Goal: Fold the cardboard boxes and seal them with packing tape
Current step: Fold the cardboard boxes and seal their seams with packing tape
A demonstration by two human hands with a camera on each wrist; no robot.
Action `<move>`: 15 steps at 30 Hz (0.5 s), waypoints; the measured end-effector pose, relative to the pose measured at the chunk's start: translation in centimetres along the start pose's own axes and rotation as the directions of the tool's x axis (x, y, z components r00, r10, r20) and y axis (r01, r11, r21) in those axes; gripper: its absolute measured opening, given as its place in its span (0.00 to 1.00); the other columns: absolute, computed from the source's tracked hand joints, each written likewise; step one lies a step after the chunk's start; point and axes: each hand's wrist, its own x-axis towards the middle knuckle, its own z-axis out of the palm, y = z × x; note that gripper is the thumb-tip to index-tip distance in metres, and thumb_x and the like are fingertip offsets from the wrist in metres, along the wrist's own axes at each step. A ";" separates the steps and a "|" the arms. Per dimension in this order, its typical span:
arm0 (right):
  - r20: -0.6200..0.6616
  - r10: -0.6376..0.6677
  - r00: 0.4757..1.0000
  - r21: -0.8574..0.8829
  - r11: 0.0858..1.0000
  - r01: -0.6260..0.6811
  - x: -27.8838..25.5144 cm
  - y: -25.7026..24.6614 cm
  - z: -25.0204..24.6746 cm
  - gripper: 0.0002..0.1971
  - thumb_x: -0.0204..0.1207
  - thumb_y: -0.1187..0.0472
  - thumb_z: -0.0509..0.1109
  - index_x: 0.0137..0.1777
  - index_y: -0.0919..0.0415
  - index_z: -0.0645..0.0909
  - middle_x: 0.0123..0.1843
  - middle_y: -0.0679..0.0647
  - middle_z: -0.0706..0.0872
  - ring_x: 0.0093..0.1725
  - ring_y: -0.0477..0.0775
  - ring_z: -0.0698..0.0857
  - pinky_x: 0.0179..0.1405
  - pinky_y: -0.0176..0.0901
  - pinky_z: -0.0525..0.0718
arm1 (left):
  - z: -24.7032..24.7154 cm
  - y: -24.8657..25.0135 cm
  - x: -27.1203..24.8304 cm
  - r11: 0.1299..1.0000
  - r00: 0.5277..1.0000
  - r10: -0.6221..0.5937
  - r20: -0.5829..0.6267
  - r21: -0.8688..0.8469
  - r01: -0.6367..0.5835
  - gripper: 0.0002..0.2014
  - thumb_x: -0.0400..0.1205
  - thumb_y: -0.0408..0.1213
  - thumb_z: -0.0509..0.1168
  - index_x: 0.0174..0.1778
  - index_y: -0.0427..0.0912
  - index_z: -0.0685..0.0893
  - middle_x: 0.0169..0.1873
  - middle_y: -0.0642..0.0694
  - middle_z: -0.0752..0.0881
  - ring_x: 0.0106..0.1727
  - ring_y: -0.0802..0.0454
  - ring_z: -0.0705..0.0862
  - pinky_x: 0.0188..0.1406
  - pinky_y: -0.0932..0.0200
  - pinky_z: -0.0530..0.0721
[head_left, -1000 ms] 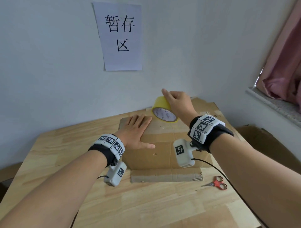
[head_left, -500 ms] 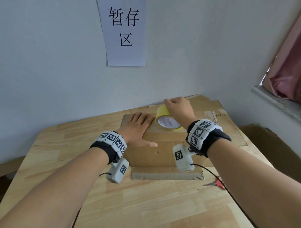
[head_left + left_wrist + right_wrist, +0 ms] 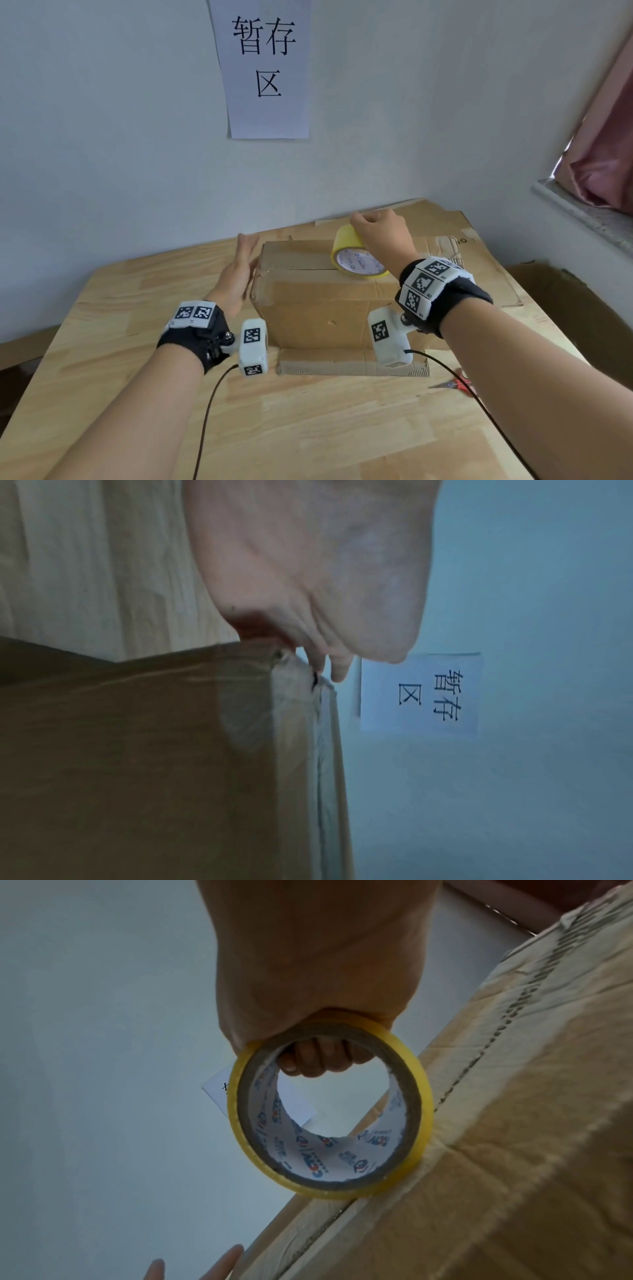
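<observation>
A folded brown cardboard box [image 3: 318, 301] stands on the wooden table [image 3: 137, 394], its top flaps closed along a centre seam. My right hand [image 3: 378, 233] grips a yellow roll of packing tape [image 3: 356, 257] standing on edge on the seam near the box's right side; in the right wrist view my fingers curl through the tape roll [image 3: 329, 1110] against the box [image 3: 496, 1150]. My left hand [image 3: 239, 270] is flat with straight fingers against the box's left side; the left wrist view shows its fingers [image 3: 339, 666] at the box's [image 3: 154, 750] top corner.
Red-handled scissors [image 3: 455, 383] lie on the table at the right, partly behind my right arm. Flattened cardboard [image 3: 479, 246] lies behind and right of the box. A paper sign [image 3: 265, 68] hangs on the wall. Another carton [image 3: 565, 301] sits beside the table at right.
My left hand has left the box top and moved to its left side. The tape roll stays on the seam in my right hand. The camera has tilted so the scene sits lower.
</observation>
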 end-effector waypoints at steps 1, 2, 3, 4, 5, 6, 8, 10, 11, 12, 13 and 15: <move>0.001 -0.001 1.000 -0.001 1.000 0.001 0.0 0.0 0.0 0.22 0.77 0.55 0.61 0.25 0.55 0.56 0.24 0.51 0.59 0.24 0.50 0.56 0.26 0.42 0.55 | 0.4 -0.2 -0.2 1.000 1.000 -0.019 0.023 -0.018 0.019 0.33 0.79 0.72 0.41 0.79 0.65 0.63 0.71 0.59 0.72 0.71 0.55 0.74 0.63 0.50 0.80; 0.001 -0.001 1.000 -0.002 1.000 0.001 -0.1 0.0 0.0 0.21 0.76 0.55 0.61 0.25 0.55 0.56 0.24 0.51 0.59 0.24 0.50 0.56 0.26 0.42 0.55 | 0.9 -0.3 -0.3 1.000 0.999 -0.025 0.048 0.010 0.025 0.33 0.76 0.74 0.44 0.78 0.69 0.62 0.73 0.61 0.70 0.73 0.55 0.71 0.67 0.47 0.77; 0.000 0.001 1.000 -0.005 1.000 -0.001 -0.1 0.1 0.0 0.21 0.76 0.55 0.61 0.24 0.54 0.56 0.23 0.51 0.59 0.24 0.50 0.56 0.26 0.42 0.54 | 1.2 -0.3 -0.3 0.997 0.998 -0.025 0.062 0.070 0.021 0.34 0.75 0.76 0.45 0.78 0.71 0.58 0.76 0.64 0.64 0.77 0.57 0.64 0.74 0.43 0.70; -0.002 0.000 1.000 -0.009 1.000 0.000 -0.2 0.1 -0.1 0.22 0.76 0.55 0.61 0.24 0.54 0.56 0.23 0.51 0.59 0.24 0.50 0.56 0.26 0.42 0.54 | 1.5 -0.4 -0.3 0.990 0.998 -0.008 0.065 0.142 -0.002 0.34 0.76 0.74 0.47 0.79 0.71 0.54 0.78 0.67 0.58 0.78 0.59 0.58 0.78 0.42 0.63; -0.002 -0.003 1.000 -0.013 1.000 0.003 -0.2 0.2 -0.1 0.22 0.76 0.55 0.61 0.24 0.54 0.55 0.23 0.50 0.58 0.24 0.50 0.55 0.26 0.42 0.54 | 1.7 -0.6 0.0 0.980 0.998 0.023 0.052 0.196 -0.033 0.35 0.78 0.72 0.49 0.81 0.69 0.51 0.80 0.66 0.55 0.79 0.59 0.56 0.79 0.43 0.60; -0.001 -0.007 1.000 -0.016 1.000 0.007 -0.2 0.2 -0.2 0.22 0.76 0.56 0.61 0.24 0.54 0.55 0.23 0.50 0.58 0.24 0.50 0.55 0.26 0.42 0.53 | 1.9 -0.7 0.2 0.969 0.998 0.064 0.026 0.236 -0.069 0.35 0.79 0.68 0.53 0.81 0.67 0.51 0.81 0.62 0.54 0.81 0.57 0.56 0.79 0.45 0.60; 0.006 -0.017 1.000 -0.028 0.999 0.017 -0.1 0.2 -0.2 0.22 0.76 0.57 0.61 0.24 0.55 0.55 0.22 0.50 0.57 0.23 0.49 0.55 0.26 0.43 0.53 | 2.4 -0.9 0.5 0.946 0.989 0.145 -0.024 0.298 -0.132 0.34 0.82 0.61 0.58 0.82 0.60 0.54 0.82 0.55 0.58 0.80 0.54 0.60 0.76 0.54 0.64; 0.012 -0.025 1.000 -0.043 0.999 0.026 -0.1 0.3 -0.4 0.22 0.75 0.58 0.61 0.24 0.55 0.55 0.21 0.49 0.57 0.23 0.49 0.54 0.25 0.42 0.53 | 2.9 -1.0 0.8 0.935 0.981 0.184 -0.055 0.318 -0.158 0.31 0.83 0.56 0.59 0.81 0.56 0.58 0.78 0.52 0.65 0.74 0.54 0.68 0.67 0.60 0.70; 0.014 -0.028 1.000 -0.048 0.998 0.029 0.0 0.4 -0.4 0.22 0.75 0.58 0.61 0.24 0.55 0.55 0.21 0.49 0.57 0.22 0.48 0.54 0.25 0.42 0.53 | 3.1 -1.0 1.1 0.938 0.980 0.185 -0.068 0.311 -0.156 0.29 0.84 0.55 0.59 0.80 0.55 0.59 0.76 0.51 0.67 0.70 0.55 0.71 0.63 0.61 0.73; 0.018 -0.030 0.999 -0.051 0.998 0.030 0.0 0.4 -0.5 0.22 0.75 0.58 0.61 0.24 0.55 0.54 0.21 0.48 0.56 0.22 0.48 0.54 0.24 0.42 0.52 | 3.2 -1.1 1.4 0.938 0.980 0.187 -0.075 0.310 -0.155 0.27 0.84 0.54 0.58 0.79 0.54 0.60 0.74 0.51 0.70 0.67 0.55 0.73 0.63 0.60 0.75; 0.021 -0.029 0.999 -0.050 0.998 0.030 0.1 0.5 -0.6 0.22 0.76 0.57 0.61 0.24 0.55 0.54 0.21 0.49 0.56 0.22 0.48 0.54 0.25 0.43 0.52 | 3.2 -1.1 1.8 0.936 0.979 0.187 -0.081 0.318 -0.152 0.26 0.85 0.54 0.58 0.78 0.54 0.61 0.73 0.50 0.71 0.66 0.53 0.75 0.65 0.56 0.77; 0.028 -0.028 0.999 -0.040 0.999 0.029 0.2 0.7 -0.7 0.23 0.77 0.57 0.61 0.24 0.54 0.53 0.22 0.50 0.56 0.24 0.49 0.55 0.26 0.44 0.52 | 3.2 -1.2 2.5 0.925 0.977 0.190 -0.091 0.350 -0.147 0.24 0.85 0.52 0.57 0.77 0.52 0.63 0.71 0.48 0.73 0.68 0.49 0.76 0.69 0.47 0.76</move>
